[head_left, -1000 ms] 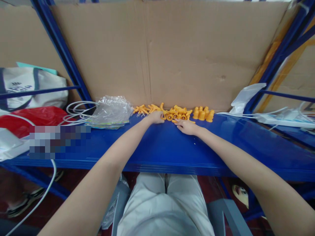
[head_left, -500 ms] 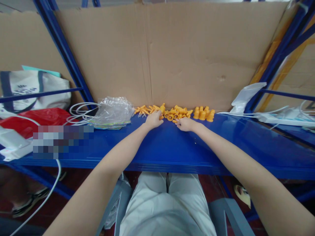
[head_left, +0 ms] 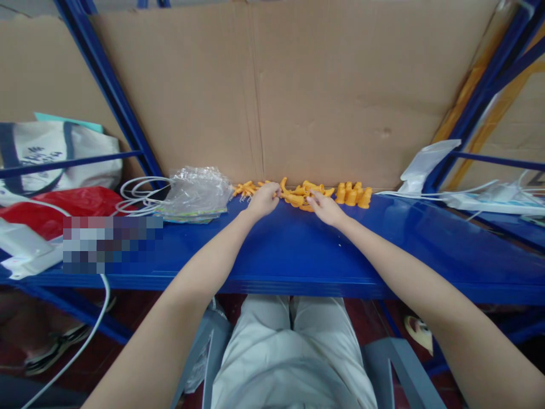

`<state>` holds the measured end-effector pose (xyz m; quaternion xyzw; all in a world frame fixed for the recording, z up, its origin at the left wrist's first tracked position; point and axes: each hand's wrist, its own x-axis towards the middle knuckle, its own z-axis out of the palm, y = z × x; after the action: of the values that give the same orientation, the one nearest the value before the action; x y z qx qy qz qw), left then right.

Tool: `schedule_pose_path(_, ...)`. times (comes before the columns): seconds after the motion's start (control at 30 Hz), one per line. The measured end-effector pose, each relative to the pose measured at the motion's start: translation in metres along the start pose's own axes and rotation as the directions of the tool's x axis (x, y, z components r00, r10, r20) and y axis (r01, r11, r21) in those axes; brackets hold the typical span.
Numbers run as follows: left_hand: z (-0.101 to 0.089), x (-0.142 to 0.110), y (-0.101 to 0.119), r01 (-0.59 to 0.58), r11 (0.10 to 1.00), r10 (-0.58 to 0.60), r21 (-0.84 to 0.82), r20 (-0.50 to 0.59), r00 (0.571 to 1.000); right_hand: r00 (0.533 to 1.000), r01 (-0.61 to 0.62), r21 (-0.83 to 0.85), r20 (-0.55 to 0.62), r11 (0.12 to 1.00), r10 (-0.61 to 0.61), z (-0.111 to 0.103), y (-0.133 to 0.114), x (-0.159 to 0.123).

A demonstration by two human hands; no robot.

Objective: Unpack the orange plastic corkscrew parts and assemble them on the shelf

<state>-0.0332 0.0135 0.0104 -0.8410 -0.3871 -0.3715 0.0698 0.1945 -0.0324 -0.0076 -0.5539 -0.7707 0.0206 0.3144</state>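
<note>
Small orange plastic parts lie in a row at the back of the blue shelf (head_left: 298,250), against a cardboard sheet. My left hand (head_left: 264,200) reaches into the loose middle pile of orange parts (head_left: 300,194), fingers curled around one of them. My right hand (head_left: 324,208) is at the same pile from the right, fingers pinched on an orange piece. To the right several orange pieces stand upright in a cluster (head_left: 352,195). A thinner group of orange pieces (head_left: 244,189) lies left of my left hand.
A crumpled clear plastic bag (head_left: 193,193) and coiled white cable (head_left: 138,193) lie left of the parts. A red bag (head_left: 63,207) and white tote (head_left: 51,156) sit farther left. White bags and cables (head_left: 468,196) are on the right. Blue uprights frame the shelf.
Both hands drew back slightly from the pile half a second ago, then moved forward into it again. The left hand now holds an orange part near the pile.
</note>
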Motion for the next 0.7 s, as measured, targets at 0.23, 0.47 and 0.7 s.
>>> schedule_pose_path(0.23,0.008,0.002,0.019,-0.260,0.962,0.249,-0.078,-0.125,0.960,0.991,-0.126,0.540,0.031,0.832,0.130,-0.001,0.012,0.009)
schedule_pose_path(0.47,0.009,-0.001,0.018,-0.211,0.973,0.207,-0.094,-0.053,0.977,0.977,-0.195,0.704,0.082,0.683,0.195,-0.005,0.014,0.008)
schedule_pose_path(0.7,0.018,-0.002,0.010,-0.187,0.981,0.191,-0.052,0.080,0.978,0.997,-0.081,0.653,0.058,0.753,0.056,-0.002,0.014,0.007)
